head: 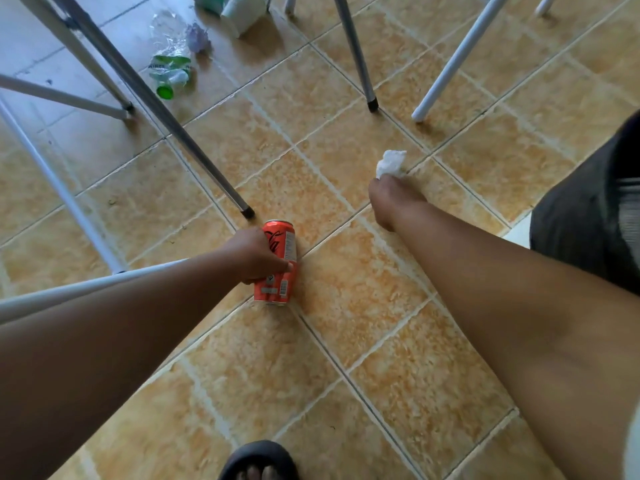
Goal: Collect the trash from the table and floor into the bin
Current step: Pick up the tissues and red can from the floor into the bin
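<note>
The red can [277,261] lies on its side on the tiled floor [398,341] at the centre of the frame, its long axis running nearly top to bottom, one end toward the black-tipped leg [247,212] above it. The left hand [254,254] reaches in from the lower left, palm down, fingers [289,267] wrapped over the can. The right hand [388,199] stretches out from the right edge, fingertips pinching a crumpled white tissue [391,163] right of centre. At the upper left, under the metal legs, lie a crushed clear bottle [169,64] with a green cap, pointing down-left, and a purple wad [198,38]. A white cup [242,12] lies tipped at the top edge; I cannot tell what is in it. A black sandal [259,459] shows at the bottom.
</note>
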